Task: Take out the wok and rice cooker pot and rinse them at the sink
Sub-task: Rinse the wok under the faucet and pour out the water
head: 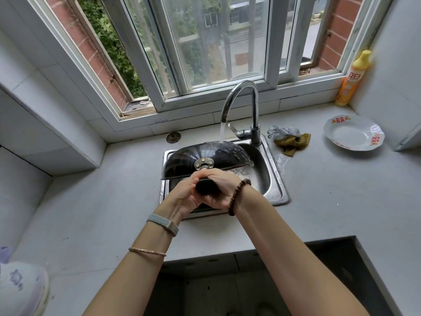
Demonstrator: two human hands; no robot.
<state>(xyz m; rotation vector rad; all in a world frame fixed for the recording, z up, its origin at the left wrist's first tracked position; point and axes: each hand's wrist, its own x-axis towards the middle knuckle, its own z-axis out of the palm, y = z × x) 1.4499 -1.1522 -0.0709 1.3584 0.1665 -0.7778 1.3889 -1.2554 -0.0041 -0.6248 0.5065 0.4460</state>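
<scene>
While the chrome gooseneck tap (241, 99) pours water onto it, the black round-bottomed metal wok (205, 156) hangs tilted over the stainless steel sink (271, 179), with its wet underside up.
The left hand (184, 197) and right hand (221, 190) both clench its dark stubby handle (205, 187). The handle runs from a brass-coloured bracket (203, 163) straight back toward the person, and the rim faces down into the basin. At the counter's far right corner, an orange-and-yellow plastic bottle (353, 80) bears a red label reading "立白".

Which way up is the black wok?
Upside down: the wok shows its rounded underside on top, and water from the tap lands on it.
</scene>
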